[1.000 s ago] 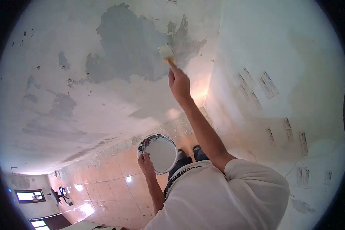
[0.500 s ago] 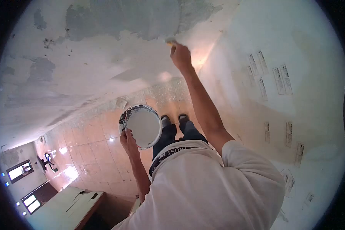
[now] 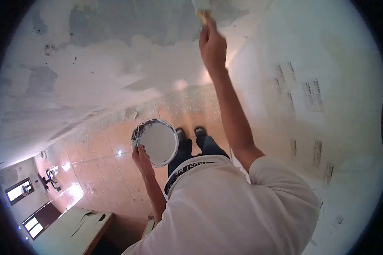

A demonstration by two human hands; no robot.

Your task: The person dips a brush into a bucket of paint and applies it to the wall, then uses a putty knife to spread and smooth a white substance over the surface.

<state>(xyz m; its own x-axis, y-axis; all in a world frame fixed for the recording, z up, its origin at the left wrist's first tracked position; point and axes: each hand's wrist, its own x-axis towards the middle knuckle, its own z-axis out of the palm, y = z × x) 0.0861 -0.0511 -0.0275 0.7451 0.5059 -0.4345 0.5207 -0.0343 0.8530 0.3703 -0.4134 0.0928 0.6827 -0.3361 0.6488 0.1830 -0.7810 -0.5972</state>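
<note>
A round white bucket (image 3: 158, 142) of pale paint or plaster, its rim smeared dark, is held at its left edge by my left hand (image 3: 141, 158), fingers closed on the rim. My right hand (image 3: 213, 44) is raised high on a stretched arm, closed on the yellowish handle of a tool (image 3: 203, 17); a brush or scraper, I cannot tell which. The tool's far end is blurred near the top of the view, against the wall (image 3: 110, 63) with its grey patches.
A second wall (image 3: 264, 119) with small printed marks runs along the right. Below are orange floor tiles (image 3: 110, 170), with debris along the wall's foot. A pale panel or cabinet (image 3: 72, 229) stands at the lower left, near windows (image 3: 19, 191) and a dark object (image 3: 49, 180).
My right hand has moved up and slightly right with the tool, over the grey patch. My left hand and the bucket have stayed nearly in place.
</note>
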